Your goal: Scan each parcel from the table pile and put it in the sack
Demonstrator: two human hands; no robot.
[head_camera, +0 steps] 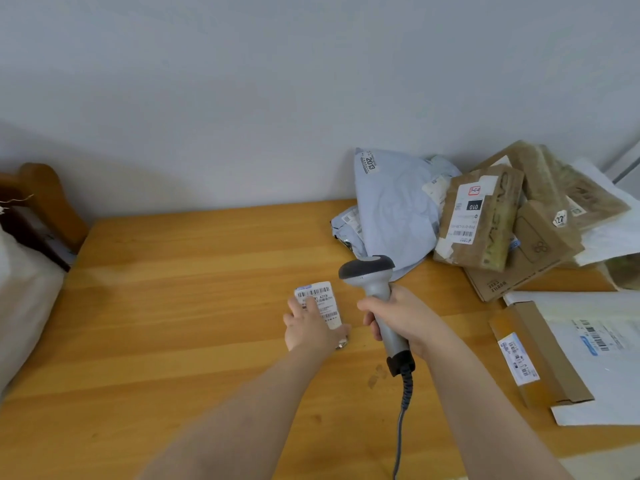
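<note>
My left hand (309,330) holds a small parcel (322,301) with a white barcode label facing up, just above the wooden table (173,306). My right hand (403,318) grips the handle of a grey barcode scanner (372,275); its dark head sits just right of the label. The scanner's coiled cable (405,393) hangs toward me. The parcel pile lies at the back right: a light blue mailer bag (391,209), brown taped boxes (481,216) and a flat cardboard box (530,251). A white sack (24,299) shows at the left edge.
Near the right edge lie a flat brown envelope with a label (530,358) and a white mailer (595,348). A wooden chair back (45,199) stands behind the sack. A plain wall runs along the table's far side.
</note>
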